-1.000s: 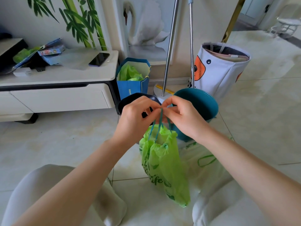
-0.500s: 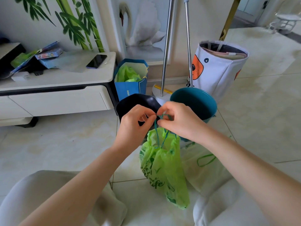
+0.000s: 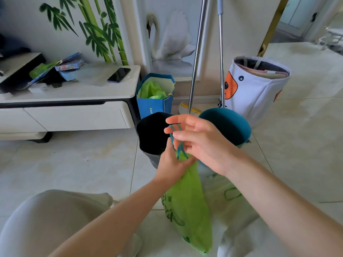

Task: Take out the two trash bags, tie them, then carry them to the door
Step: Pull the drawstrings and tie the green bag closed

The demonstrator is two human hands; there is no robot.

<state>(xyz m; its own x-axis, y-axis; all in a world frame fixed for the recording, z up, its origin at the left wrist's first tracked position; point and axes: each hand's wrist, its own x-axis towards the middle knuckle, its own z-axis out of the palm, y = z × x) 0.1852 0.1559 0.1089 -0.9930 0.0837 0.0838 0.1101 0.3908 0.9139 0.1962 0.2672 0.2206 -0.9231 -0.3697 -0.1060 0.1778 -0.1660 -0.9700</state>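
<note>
A green trash bag point(image 3: 187, 206) hangs in front of me, its body drawn long and narrow. My left hand point(image 3: 171, 164) is closed around the bag's neck. My right hand point(image 3: 200, 140) is above it with fingers spread, and the bag's teal drawstring point(image 3: 176, 138) loops around its fingers. A second, pale translucent trash bag point(image 3: 228, 197) with green print lies on the floor under my right forearm. Behind my hands stand a black bin point(image 3: 151, 134) and a teal bin point(image 3: 230, 125).
A blue paper bag point(image 3: 154, 106) with green plastic inside stands by the white TV cabinet point(image 3: 74, 112), where a phone point(image 3: 118, 74) lies. Two metal poles point(image 3: 196, 58) and a white fabric basket point(image 3: 254, 89) stand behind the bins. My knees fill the bottom.
My left hand slid down from the drawstring to grip the bag's neck. My right hand opened its fingers and lifted the drawstring loop. The bag is now squeezed narrower.
</note>
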